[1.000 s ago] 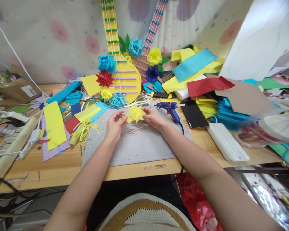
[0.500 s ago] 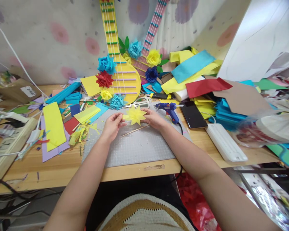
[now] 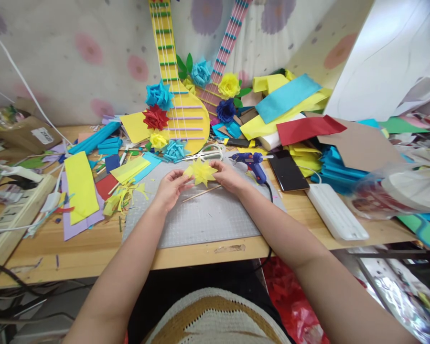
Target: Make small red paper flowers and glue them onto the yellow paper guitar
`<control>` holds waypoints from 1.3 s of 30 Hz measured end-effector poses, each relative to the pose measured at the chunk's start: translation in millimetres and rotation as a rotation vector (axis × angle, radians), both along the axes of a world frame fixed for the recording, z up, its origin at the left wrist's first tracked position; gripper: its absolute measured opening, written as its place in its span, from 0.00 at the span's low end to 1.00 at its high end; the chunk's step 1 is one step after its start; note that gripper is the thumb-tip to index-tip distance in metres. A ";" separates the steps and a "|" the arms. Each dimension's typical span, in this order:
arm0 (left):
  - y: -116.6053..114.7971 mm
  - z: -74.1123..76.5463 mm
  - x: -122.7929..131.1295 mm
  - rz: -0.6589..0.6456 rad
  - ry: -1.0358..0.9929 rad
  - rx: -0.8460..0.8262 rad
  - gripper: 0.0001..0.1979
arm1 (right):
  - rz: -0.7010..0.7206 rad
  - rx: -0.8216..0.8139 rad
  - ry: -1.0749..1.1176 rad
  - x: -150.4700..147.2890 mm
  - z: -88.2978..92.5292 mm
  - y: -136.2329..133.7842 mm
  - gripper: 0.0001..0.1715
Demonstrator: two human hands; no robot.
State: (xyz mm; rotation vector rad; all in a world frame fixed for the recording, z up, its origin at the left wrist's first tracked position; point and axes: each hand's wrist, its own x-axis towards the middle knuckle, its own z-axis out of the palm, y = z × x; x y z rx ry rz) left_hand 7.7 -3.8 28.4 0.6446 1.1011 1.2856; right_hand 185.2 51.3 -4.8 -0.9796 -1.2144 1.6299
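Yellow spiky paper flower is gripped at both sides by closed fingers of left hand and right hand, above grey cutting mat. Thin wooden stick is seen just under the fingers, blue glue gun just right of them. Brown cardboard box far left, contents unclear.

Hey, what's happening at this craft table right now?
A person holds a yellow paper flower between the left hand and right hand, just above a grey cutting mat. A thin wooden stick lies on the mat under it. A blue glue gun and scissors lie at the mat's far edge, with coloured paper scattered around.
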 end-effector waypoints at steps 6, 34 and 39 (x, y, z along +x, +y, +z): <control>-7.9 1.7 11.4 -0.052 0.009 -0.111 0.09 | 0.036 0.015 0.041 -0.3 1.0 -2.4 0.17; -10.1 1.8 22.1 -0.126 0.034 -0.277 0.08 | 0.038 0.100 -0.035 -2.0 0.8 -2.6 0.17; -11.3 2.5 22.8 -0.167 0.143 -0.244 0.08 | 0.031 0.126 -0.063 -2.0 -1.9 -1.1 0.17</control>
